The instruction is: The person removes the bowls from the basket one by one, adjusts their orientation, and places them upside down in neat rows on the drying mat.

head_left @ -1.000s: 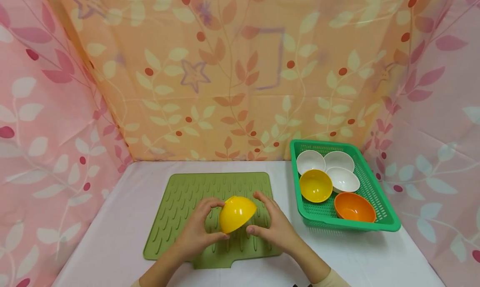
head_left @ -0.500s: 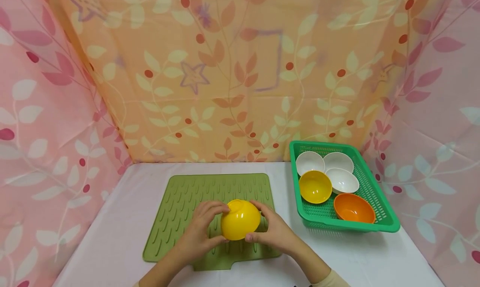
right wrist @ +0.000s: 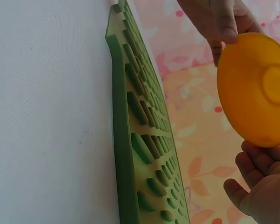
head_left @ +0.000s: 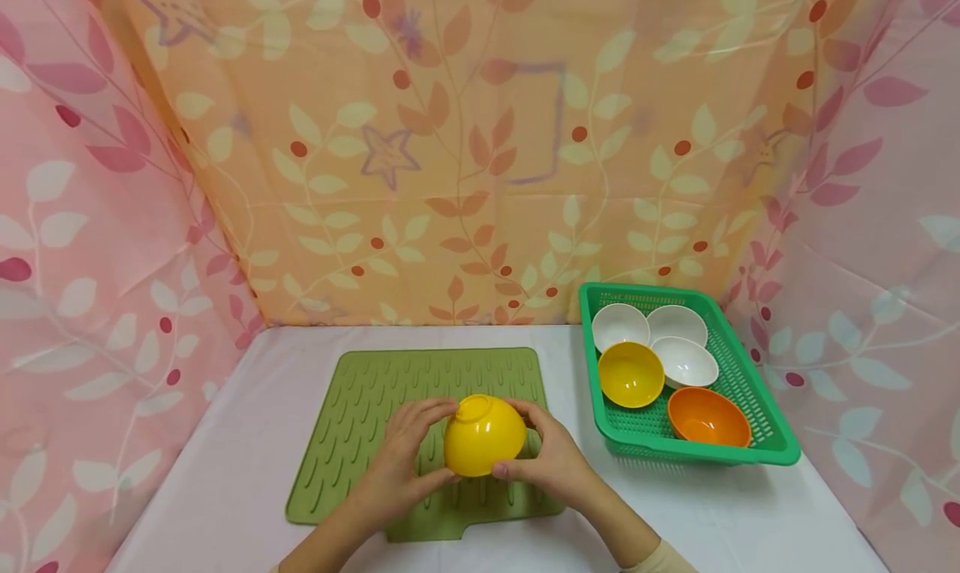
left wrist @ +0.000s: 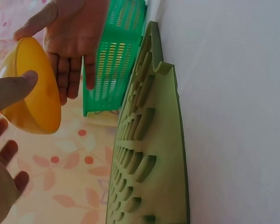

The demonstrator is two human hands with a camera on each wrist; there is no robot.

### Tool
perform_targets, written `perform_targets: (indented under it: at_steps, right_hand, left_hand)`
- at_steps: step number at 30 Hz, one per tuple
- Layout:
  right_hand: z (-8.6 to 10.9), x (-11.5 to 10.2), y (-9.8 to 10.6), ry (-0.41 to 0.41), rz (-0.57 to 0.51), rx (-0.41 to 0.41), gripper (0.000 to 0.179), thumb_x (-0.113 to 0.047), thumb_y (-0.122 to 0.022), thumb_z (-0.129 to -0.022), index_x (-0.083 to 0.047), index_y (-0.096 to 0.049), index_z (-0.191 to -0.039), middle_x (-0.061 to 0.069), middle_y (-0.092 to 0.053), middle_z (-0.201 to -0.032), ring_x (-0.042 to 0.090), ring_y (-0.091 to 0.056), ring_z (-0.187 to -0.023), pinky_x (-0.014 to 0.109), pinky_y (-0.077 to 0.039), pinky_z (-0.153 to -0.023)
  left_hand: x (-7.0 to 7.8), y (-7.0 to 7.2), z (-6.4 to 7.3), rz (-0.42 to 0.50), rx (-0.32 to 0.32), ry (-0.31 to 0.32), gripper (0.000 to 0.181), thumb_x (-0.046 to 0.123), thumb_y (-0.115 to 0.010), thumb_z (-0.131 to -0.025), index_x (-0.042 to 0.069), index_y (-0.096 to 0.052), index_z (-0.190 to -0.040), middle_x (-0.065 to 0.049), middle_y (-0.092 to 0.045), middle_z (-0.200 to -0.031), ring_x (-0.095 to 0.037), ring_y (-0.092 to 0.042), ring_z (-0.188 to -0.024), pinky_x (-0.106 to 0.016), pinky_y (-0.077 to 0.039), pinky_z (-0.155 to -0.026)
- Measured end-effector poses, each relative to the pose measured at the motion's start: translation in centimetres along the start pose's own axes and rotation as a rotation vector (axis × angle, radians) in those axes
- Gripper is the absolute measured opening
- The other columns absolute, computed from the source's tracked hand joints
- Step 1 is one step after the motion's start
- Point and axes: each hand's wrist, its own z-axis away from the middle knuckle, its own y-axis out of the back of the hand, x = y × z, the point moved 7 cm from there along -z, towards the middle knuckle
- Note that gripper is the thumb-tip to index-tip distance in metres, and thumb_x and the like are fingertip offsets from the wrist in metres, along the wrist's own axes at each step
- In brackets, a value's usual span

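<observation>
A yellow bowl [head_left: 484,436] is held in the air over the green drying mat [head_left: 352,415], tilted with its foot ring turned up. My left hand [head_left: 401,465] grips its left side, thumb at the rim and fingers near the base. On the other side my right hand [head_left: 551,456] grips it too, thumb low at the rim. From the left wrist, the bowl's [left wrist: 39,86] hollow side shows, with the left thumb over it. The right wrist view shows the bowl's [right wrist: 252,91] rounded outside and foot ring, with space between it and the mat.
A green plastic basket [head_left: 772,419] stands at the right, holding three white bowls [head_left: 684,362], another yellow bowl [head_left: 632,376] and an orange bowl [head_left: 708,416]. White cloth [head_left: 225,473] covers the table. Patterned curtains [head_left: 465,181] close off the back and both sides.
The right hand has come in and taken hold of the bowl's right side. The bowl has shifted slightly right and turned, its foot ring now showing more fully.
</observation>
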Motion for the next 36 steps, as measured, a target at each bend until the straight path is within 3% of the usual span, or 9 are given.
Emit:
perform_targets:
  at_steps: [2, 7, 12, 17, 22, 28, 36]
  right_hand:
    - [0.0, -0.1, 0.0, 0.019, -0.026, 0.009, 0.083, -0.045, -0.090, -0.076, -0.028, -0.050, -0.147, -0.005, -0.061, -0.136, 0.020, -0.052, -0.126, 0.072, -0.028, -0.112]
    - [0.2, -0.4, -0.1, 0.034, -0.084, 0.011, 0.082, -0.043, -0.091, -0.076, -0.033, -0.049, -0.146, -0.009, -0.058, -0.140, 0.019, -0.049, -0.131, 0.075, -0.016, -0.115]
    - [0.3, -0.4, -0.3, 0.031, -0.126, 0.011, 0.081, -0.040, -0.090, -0.078, -0.035, -0.048, -0.147, -0.009, -0.056, -0.143, 0.019, -0.048, -0.133, 0.074, -0.010, -0.117]
    - [0.3, -0.4, -0.4, 0.027, -0.151, -0.003, 0.080, -0.038, -0.088, -0.080, -0.036, -0.046, -0.148, -0.010, -0.055, -0.144, 0.019, -0.046, -0.134, 0.075, -0.007, -0.117]
    - [0.2, -0.1, -0.6, 0.016, -0.155, -0.020, 0.082, -0.040, -0.088, -0.080, -0.037, -0.044, -0.150, -0.011, -0.053, -0.147, 0.018, -0.041, -0.141, 0.075, -0.006, -0.116]
    - [0.1, 0.0, -0.9, 0.018, -0.112, -0.039, 0.091, -0.043, -0.088, -0.080, -0.032, -0.038, -0.156, -0.014, -0.047, -0.153, 0.022, -0.039, -0.143, 0.077, -0.011, -0.115]
    - [0.2, -0.3, -0.6, 0.038, -0.042, 0.055, 0.091, -0.039, -0.094, -0.073, -0.038, -0.045, -0.150, -0.016, -0.045, -0.153, 0.031, -0.039, -0.141, 0.071, -0.025, -0.113]
  left_hand:
    - [-0.5, -0.3, 0.0, 0.050, -0.029, 0.094, 0.099, 0.026, -0.094, -0.072, 0.039, -0.039, -0.153, 0.015, -0.040, -0.156, -0.019, -0.037, -0.142, -0.064, -0.037, -0.111]
    - [-1.9, -1.4, 0.3, 0.263, -0.126, 0.332, 0.106, 0.042, -0.092, -0.071, 0.044, -0.031, -0.157, 0.009, -0.042, -0.155, -0.024, -0.039, -0.142, -0.061, -0.037, -0.112]
    - [-2.8, -2.0, 0.5, 0.421, -0.185, 0.440, 0.103, 0.040, -0.092, -0.072, 0.031, -0.035, -0.158, 0.002, -0.049, -0.149, -0.026, -0.046, -0.128, -0.053, -0.040, -0.104]
    - [-3.2, -2.1, 0.5, 0.480, -0.221, 0.486, 0.098, 0.040, -0.091, -0.073, 0.027, -0.041, -0.156, -0.003, -0.052, -0.147, -0.028, -0.052, -0.111, -0.049, -0.043, -0.097]
    - [-3.3, -1.8, 0.3, 0.499, -0.208, 0.491, 0.091, 0.037, -0.092, -0.074, 0.027, -0.047, -0.152, -0.003, -0.055, -0.144, -0.030, -0.053, -0.106, -0.045, -0.046, -0.091]
    - [-3.5, -1.3, 0.4, 0.461, -0.171, 0.488, 0.091, 0.037, -0.094, -0.071, 0.031, -0.049, -0.149, 0.000, -0.057, -0.140, -0.029, -0.052, -0.108, -0.047, -0.045, -0.092]
    - [-3.4, -0.3, 0.1, 0.372, -0.114, 0.467, 0.092, 0.041, -0.095, -0.067, 0.041, -0.048, -0.146, 0.009, -0.055, -0.136, -0.020, -0.049, -0.122, -0.051, -0.042, -0.100]
